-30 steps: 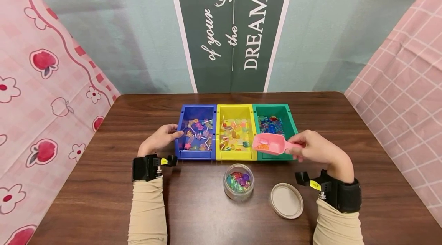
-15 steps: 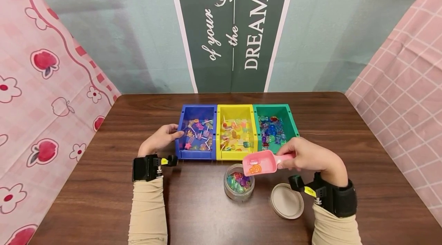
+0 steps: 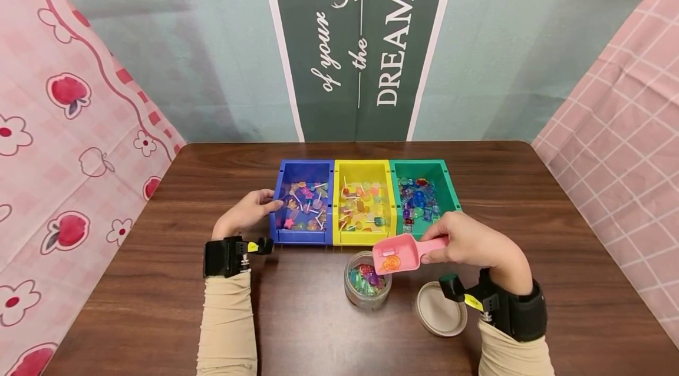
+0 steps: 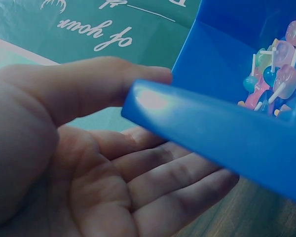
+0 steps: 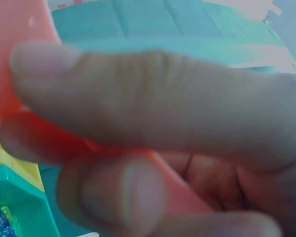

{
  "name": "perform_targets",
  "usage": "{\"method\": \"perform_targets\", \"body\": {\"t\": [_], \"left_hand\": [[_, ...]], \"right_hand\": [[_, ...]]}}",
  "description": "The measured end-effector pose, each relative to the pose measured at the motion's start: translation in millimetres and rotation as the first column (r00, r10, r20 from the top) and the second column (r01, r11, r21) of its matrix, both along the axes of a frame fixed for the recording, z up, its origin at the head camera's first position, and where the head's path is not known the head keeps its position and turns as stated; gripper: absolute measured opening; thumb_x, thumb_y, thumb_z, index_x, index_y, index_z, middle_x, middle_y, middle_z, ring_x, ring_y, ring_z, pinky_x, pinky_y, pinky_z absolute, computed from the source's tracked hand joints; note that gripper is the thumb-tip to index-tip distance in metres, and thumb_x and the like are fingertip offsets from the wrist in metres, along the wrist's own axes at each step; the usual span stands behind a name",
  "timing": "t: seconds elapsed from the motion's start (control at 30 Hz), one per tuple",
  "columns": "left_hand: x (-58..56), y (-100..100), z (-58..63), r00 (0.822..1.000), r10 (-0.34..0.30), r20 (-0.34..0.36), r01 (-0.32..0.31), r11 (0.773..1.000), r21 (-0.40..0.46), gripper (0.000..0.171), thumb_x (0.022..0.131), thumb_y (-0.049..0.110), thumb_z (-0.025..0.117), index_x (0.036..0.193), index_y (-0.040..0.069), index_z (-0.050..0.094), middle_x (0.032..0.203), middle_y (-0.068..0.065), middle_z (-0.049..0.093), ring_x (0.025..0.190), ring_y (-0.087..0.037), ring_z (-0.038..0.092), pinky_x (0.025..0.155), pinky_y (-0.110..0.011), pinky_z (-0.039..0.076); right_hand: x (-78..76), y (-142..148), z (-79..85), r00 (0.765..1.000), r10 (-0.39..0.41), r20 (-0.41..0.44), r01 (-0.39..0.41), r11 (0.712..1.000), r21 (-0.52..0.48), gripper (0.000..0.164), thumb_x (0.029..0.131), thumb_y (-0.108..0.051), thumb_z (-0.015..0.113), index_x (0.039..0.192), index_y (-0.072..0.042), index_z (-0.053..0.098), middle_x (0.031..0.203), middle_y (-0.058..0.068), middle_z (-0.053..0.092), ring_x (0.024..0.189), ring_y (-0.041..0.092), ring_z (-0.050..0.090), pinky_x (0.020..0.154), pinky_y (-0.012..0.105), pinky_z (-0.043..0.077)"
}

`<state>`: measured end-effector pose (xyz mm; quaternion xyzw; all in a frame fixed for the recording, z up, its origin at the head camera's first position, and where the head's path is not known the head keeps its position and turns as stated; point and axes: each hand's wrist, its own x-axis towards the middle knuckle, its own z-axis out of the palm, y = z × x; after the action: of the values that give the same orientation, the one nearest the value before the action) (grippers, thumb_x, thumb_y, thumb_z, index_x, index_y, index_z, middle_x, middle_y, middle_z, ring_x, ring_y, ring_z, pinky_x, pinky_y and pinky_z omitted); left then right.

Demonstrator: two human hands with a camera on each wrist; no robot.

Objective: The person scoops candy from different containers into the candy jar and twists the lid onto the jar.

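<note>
My right hand [image 3: 467, 241] grips the handle of a pink scoop [image 3: 396, 252], thumb along it in the right wrist view. An orange swirl piece and a pale pink piece lie in the scoop. Its front edge overlaps a clear round jar [image 3: 367, 290] of colourful translucent pieces. My left hand [image 3: 249, 211] holds the left wall of the blue bin [image 3: 303, 237], with the thumb [image 4: 113, 81] over the rim and the fingers [image 4: 172, 182] on the outer side. Small lollipop-shaped pieces fill the blue bin's floor.
Joined to the blue bin are a yellow bin [image 3: 364, 238] with lollipop pieces and a green bin [image 3: 440, 178] with blue and purple ones. A round pale lid [image 3: 441, 308] lies on the brown table [image 3: 313, 329], right of the jar. Printed cloths hang around the table.
The scoop has moved from over the green bin's front edge toward me and left, to the jar's back right rim. My left hand stays on the blue bin.
</note>
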<state>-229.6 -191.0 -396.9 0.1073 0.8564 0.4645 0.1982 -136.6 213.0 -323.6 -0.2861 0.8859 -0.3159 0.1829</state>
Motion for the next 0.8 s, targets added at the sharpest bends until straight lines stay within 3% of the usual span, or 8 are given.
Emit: {"method": "perform_targets", "body": {"t": [0.27,0.57,0.8], "left_hand": [[0.8,0.1,-1.2,0.999,0.025,0.022,-0.024,1.0,-0.019,0.04,0.099,0.02,0.046,0.123,-0.012,0.048,0.113,-0.031,0.06,0.103,-0.033,0.055,0.103,-0.057,0.039],[0.7,-0.4,-2.3,1.0,0.022,0.008,-0.022,0.999,-0.027,0.041,0.099,0.022,0.047,0.123,-0.011,0.048,0.112,-0.03,0.061,0.103,-0.033,0.056,0.102,-0.057,0.04],[0.3,-1.6,-2.7,1.0,0.014,0.011,-0.014,1.0,-0.019,0.045,0.098,0.023,0.048,0.127,-0.012,0.047,0.115,-0.031,0.06,0.105,-0.035,0.056,0.103,-0.058,0.04]], "right_hand": [[9.7,-9.5,7.2,0.995,-0.076,-0.068,0.081,0.994,0.073,0.02,0.071,-0.021,0.079,0.084,-0.006,0.075,0.068,-0.001,0.067,0.057,0.008,0.048,0.047,0.023,0.047],[11.8,-6.6,10.5,0.993,-0.06,-0.1,0.068,0.995,0.078,0.018,0.071,-0.019,0.079,0.083,-0.006,0.074,0.069,-0.001,0.067,0.058,0.008,0.048,0.048,0.024,0.048],[11.6,-1.7,10.4,0.998,-0.037,-0.051,0.038,0.999,0.027,0.016,0.079,-0.02,0.073,0.085,-0.006,0.074,0.065,-0.001,0.064,0.054,0.005,0.049,0.047,0.023,0.049]]}}
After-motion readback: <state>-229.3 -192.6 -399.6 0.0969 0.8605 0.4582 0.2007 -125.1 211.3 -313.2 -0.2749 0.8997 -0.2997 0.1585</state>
